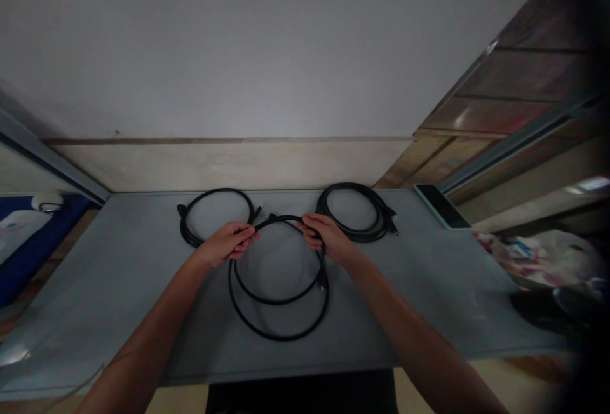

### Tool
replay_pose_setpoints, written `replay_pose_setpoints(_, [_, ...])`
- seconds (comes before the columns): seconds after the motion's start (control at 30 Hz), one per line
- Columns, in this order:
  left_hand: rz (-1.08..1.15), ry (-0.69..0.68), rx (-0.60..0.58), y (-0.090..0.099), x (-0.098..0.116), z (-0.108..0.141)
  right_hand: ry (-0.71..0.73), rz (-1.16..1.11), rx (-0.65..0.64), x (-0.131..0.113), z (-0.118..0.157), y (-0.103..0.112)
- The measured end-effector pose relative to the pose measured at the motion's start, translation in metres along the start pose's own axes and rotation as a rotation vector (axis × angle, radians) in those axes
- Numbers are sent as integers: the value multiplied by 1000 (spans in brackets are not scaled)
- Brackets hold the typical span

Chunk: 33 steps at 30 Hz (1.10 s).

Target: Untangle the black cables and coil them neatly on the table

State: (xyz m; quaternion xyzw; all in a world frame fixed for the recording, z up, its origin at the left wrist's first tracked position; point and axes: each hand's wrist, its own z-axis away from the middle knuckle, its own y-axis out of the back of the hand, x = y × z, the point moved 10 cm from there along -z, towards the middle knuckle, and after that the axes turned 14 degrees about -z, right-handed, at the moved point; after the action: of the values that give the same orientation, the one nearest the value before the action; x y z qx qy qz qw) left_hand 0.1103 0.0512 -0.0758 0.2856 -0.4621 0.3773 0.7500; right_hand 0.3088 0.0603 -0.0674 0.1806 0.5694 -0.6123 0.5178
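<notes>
A black cable (281,339) hangs in loose loops between my two hands, over the middle of the grey table. My left hand (231,240) pinches it at the upper left of the loops. At the upper right, my right hand (326,236) is closed around the same cable. One dark connector end dangles below my right hand, and another dark piece shows on the top stretch between the hands. Behind my left hand lies a coiled black cable (210,192). A thicker coiled black cable (365,236) rests just beyond my right hand, its plug ends pointing right.
A phone-like flat object (441,206) lies near the table's back right corner. The table (119,274) meets a pale wall (248,163) at the back. Off the right edge are a plastic bag (560,255) and wooden boards (524,77); a blue surface (71,223) stands left.
</notes>
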Motion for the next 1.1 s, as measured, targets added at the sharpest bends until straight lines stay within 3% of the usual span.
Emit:
replay_pose_setpoints(0.1, [-26,23,-36,-2,-2,-1,-23,97,-43,6,2,-9])
replay_pose_setpoints(0.23, [-75,25,-167,-30,-4,-4,-50,400,-158,18,8,-26])
replay_pose_setpoints(0.33, [-112,15,-226,-49,-5,-5,1,595,-236,21,10,-39])
replay_pose_setpoints(0.4, [-106,23,-209,-51,-6,-6,57,628,-232,16,9,-41])
replay_pose_setpoints(0.7, [26,5,-115,-33,4,-9,192,464,32,-16,-4,5])
replay_pose_setpoints(0.9, [80,-21,-63,-28,9,-9,335,187,146,-42,-1,31])
replay_pose_setpoints(1.0, [100,-40,-42,-24,10,-8,403,89,196,-49,3,34])
replay_pose_setpoints(1.1, [109,-23,-26,-15,5,-6,340,95,154,-42,2,26])
